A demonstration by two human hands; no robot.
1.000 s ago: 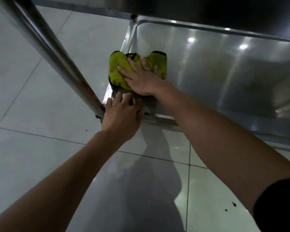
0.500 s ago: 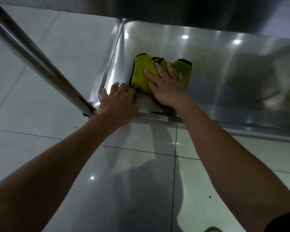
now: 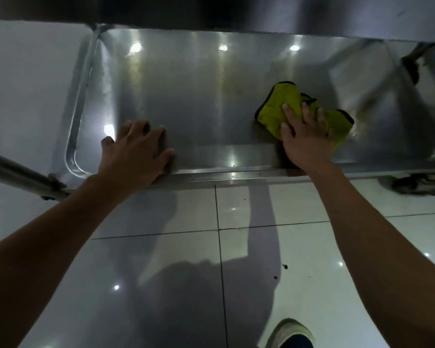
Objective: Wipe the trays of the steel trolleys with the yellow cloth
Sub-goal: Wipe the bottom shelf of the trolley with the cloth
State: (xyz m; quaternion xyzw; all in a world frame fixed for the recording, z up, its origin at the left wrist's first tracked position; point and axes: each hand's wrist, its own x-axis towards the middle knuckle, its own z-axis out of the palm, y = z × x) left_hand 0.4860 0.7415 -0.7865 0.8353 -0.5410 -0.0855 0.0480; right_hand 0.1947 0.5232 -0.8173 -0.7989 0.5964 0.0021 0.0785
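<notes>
The low steel tray [image 3: 186, 96] of a trolley fills the upper half of the head view, shiny and reflecting ceiling lights. A crumpled yellow cloth [image 3: 284, 106] with dark edging lies on the tray's right part. My right hand [image 3: 305, 136] presses flat on the cloth with straight, spread fingers, near the tray's front rim. My left hand [image 3: 136, 151] rests over the front rim near the left corner, fingers curled onto the tray's inner surface, apart from the cloth.
An upper shelf [image 3: 211, 11] of the trolley overhangs the tray at the top. A steel leg [image 3: 18, 174] slants in from the left to the tray's corner. A castor wheel [image 3: 422, 184] sits at the right. Glossy white floor tiles [image 3: 299, 247] lie below; my shoe [image 3: 291, 334] shows at the bottom.
My right hand has slid the yellow cloth from the tray's left corner rightwards across the tray. My left hand has stayed on the front rim near the left corner.
</notes>
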